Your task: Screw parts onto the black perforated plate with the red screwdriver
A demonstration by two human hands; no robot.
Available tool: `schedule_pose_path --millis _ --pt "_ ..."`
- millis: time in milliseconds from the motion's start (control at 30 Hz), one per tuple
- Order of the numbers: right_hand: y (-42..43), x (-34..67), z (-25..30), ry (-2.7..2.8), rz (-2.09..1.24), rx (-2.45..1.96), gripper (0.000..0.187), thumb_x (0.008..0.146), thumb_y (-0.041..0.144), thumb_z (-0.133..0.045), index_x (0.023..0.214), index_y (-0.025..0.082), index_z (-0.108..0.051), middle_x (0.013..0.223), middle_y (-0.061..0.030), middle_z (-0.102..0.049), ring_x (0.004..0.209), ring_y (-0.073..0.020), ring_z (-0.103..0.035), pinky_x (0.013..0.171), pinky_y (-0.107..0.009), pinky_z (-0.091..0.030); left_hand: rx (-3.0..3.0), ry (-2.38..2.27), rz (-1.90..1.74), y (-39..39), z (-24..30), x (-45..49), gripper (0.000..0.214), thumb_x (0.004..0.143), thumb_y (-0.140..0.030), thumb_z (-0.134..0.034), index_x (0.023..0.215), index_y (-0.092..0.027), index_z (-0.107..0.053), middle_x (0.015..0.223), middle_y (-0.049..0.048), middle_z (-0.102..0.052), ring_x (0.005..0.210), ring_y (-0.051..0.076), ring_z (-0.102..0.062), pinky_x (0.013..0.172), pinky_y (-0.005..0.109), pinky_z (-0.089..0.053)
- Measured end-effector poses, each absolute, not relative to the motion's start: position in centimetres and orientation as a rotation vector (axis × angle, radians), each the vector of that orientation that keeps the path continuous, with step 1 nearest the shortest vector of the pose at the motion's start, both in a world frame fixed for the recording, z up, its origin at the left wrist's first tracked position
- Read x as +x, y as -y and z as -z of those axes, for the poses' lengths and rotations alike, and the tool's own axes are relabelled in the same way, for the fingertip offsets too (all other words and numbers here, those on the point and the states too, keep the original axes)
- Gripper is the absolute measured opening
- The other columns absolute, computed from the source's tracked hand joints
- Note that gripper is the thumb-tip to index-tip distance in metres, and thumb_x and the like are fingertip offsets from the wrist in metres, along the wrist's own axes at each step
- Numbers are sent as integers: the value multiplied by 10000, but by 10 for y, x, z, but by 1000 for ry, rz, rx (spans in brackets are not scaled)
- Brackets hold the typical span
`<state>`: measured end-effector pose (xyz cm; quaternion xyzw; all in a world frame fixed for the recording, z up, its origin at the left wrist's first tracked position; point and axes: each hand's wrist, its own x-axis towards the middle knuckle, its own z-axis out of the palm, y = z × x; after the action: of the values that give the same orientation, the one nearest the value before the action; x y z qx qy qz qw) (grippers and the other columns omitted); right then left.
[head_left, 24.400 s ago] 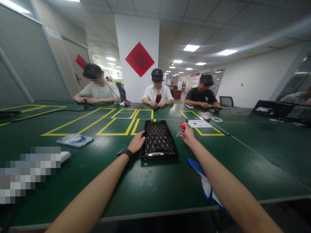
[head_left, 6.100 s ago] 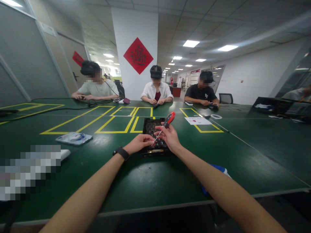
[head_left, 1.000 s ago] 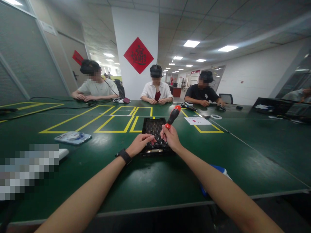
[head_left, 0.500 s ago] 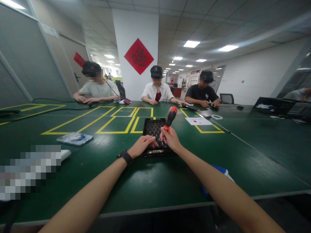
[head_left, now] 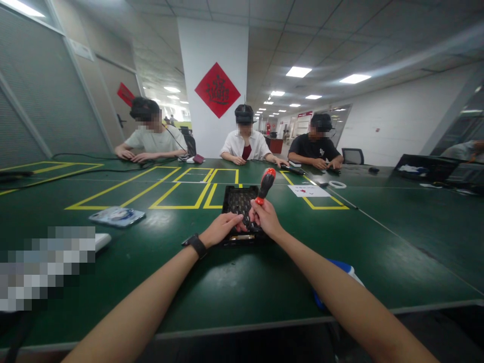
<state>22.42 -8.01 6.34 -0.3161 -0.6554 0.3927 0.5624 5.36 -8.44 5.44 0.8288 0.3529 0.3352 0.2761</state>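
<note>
A screwdriver [head_left: 266,182] with a black and red handle stands upright, slightly tilted, in my right hand [head_left: 266,219], whose fingers are closed round its lower part. Its tip is hidden by the hand. Below lies a black case [head_left: 235,197] with a patterned, compartmented inside, on the green table. My left hand [head_left: 224,228], with a dark watch on the wrist, reaches over the case's left side. Its fingers are bent together close to my right fingers; whatever they pinch is too small to make out. A pale strip shows at the case's front edge.
On the green table [head_left: 181,287] a phone in a pale case [head_left: 118,216] lies to the left. A blue and white object [head_left: 338,267] is partly behind my right forearm. A paper sheet [head_left: 308,191] and a white tape ring [head_left: 337,184] lie right. Several people sit opposite.
Both hands keep almost the same place over the case, with the screwdriver still held upright. The view has shifted very slightly.
</note>
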Motion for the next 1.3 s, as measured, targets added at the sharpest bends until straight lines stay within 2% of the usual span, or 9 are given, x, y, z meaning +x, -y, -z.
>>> schedule_pose_path --millis 167,300,367,433,633,767,867,1000,1300 --pt "76 225 -62 1477 -910 -755 335 808 486 -444 663 187 -400 423 53 -506 303 -49 -354 325 -178 -243 2230 -932 -941 85 -54 53 490 869 -438 -337 728 -146 -703 691 42 -654 683 142 -556 721 259 -408" --pt "76 225 -61 1472 -910 -735 328 817 466 -440 659 182 -397 418 54 -504 293 -44 -354 318 -171 -242 2240 -989 -1149 86 -60 62 310 742 -431 -572 736 -137 -669 739 34 -650 708 136 -562 707 242 -419" --pt "76 225 -60 1481 -911 -727 322 816 468 -441 674 182 -399 431 55 -514 288 -43 -358 311 -167 -245 2234 -986 -1148 86 -61 70 284 686 -408 -639 770 -137 -659 756 29 -653 699 132 -569 690 234 -425" --pt "77 225 -60 1479 -911 -723 313 814 471 -440 698 184 -400 441 59 -518 283 -44 -364 304 -164 -249 2239 -1000 -1083 85 -61 77 276 651 -393 -672 741 -132 -651 687 15 -642 639 124 -562 632 222 -419" --pt "79 225 -62 1492 -991 -610 249 821 430 -450 892 194 -415 533 72 -552 314 -41 -407 322 -147 -300 2245 -919 -1010 81 -54 74 230 757 -333 -570 773 -125 -666 701 22 -649 662 131 -567 637 224 -416" --pt "80 225 -62 1482 -1036 -551 302 843 411 -410 1071 214 -394 584 77 -547 332 -34 -404 338 -144 -330 2132 -738 -941 80 -53 69 255 812 -308 -494 834 -105 -647 747 46 -655 709 137 -584 698 245 -441" --pt "79 225 -61 1450 -994 -553 291 856 413 -381 1070 217 -407 575 81 -522 319 -25 -366 323 -138 -297 2060 -747 -949 78 -51 71 257 776 -328 -552 878 -105 -628 768 49 -651 708 133 -584 697 247 -450" --pt "79 223 -60 1431 -931 -561 279 851 422 -401 1042 219 -413 581 78 -515 316 -19 -347 310 -137 -252 2082 -880 -978 76 -47 72 291 685 -364 -649 815 -105 -626 681 19 -622 607 108 -541 586 212 -424" --pt "82 222 -62 1441 -913 -578 305 860 431 -373 1070 213 -412 582 72 -511 333 -26 -350 325 -140 -266 2130 -782 -953 80 -51 71 241 785 -319 -534 861 -114 -637 794 53 -661 737 139 -588 703 242 -447"
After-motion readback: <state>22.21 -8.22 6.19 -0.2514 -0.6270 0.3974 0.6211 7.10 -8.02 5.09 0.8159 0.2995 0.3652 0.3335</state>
